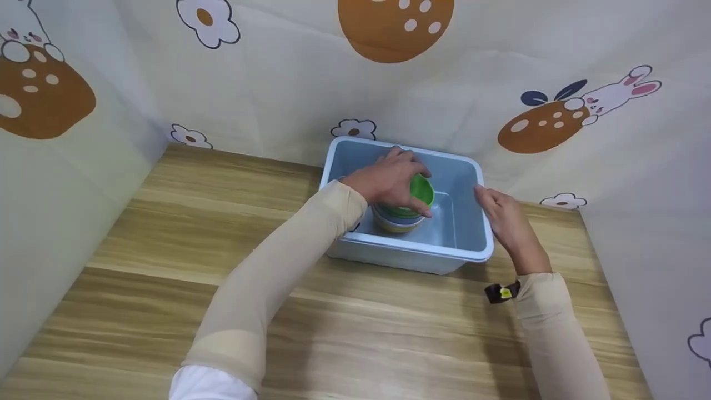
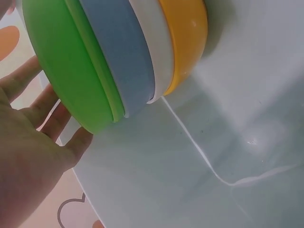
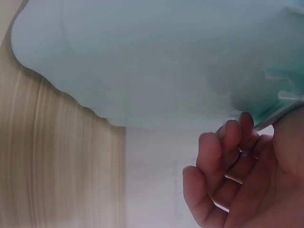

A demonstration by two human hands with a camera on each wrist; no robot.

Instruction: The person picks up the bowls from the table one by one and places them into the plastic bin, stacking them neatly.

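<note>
A stack of bowls stands inside a light blue plastic bin (image 1: 464, 222), with a green bowl (image 2: 66, 66) uppermost. Beneath the green come a blue bowl (image 2: 124, 57), a white bowl (image 2: 159, 52) and a yellow-orange bowl (image 2: 187, 42) at the bottom. My left hand (image 1: 389, 180) reaches over the bin's near side and grips the green bowl, thumb toward me and fingers on the far side. Its fingers (image 2: 52, 111) lie along the green wall in the left wrist view. My right hand (image 1: 505, 219) holds the bin's right rim, thumb on top and fingers curled beneath.
The bin sits on a wood-grain tabletop (image 1: 183, 233), close to a back wall covering (image 1: 289, 100) printed with rabbits and flowers. Similar covering (image 1: 655, 222) rises along the right side. A dark strap with a yellow mark (image 1: 502, 293) is on my right wrist.
</note>
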